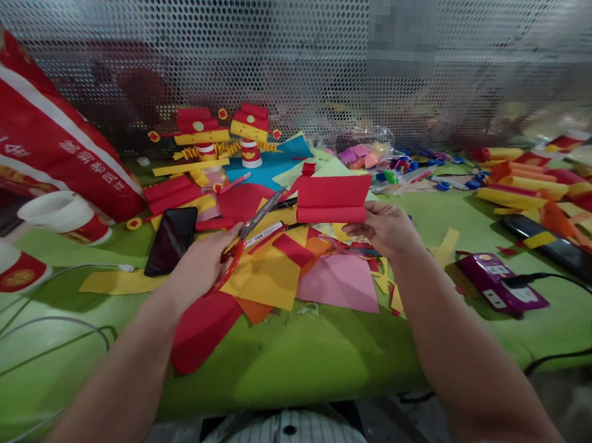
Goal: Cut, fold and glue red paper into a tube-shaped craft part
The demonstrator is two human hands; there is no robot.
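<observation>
My left hand (207,260) is closed on the red handles of a pair of scissors (260,214), whose metal blades point up and away over the paper pile. Between the fingertips of my right hand (387,227) is a folded piece of red paper (333,198), raised above the pile, its crease running lengthwise. The blade tips lie just left of the red paper and look apart from it. Below both hands are a yellow sheet (268,276), a pink sheet (342,283), a red sheet (203,335) and a white marker (264,234).
Two red-and-yellow paper figures (249,136) stand at the back. A black phone (172,240) and paper cups (65,216) are on the left. At right lie a purple power strip (501,283) with a black cord, a dark device (555,248) and paper rolls (526,184). Perforated metal (294,69) closes the back.
</observation>
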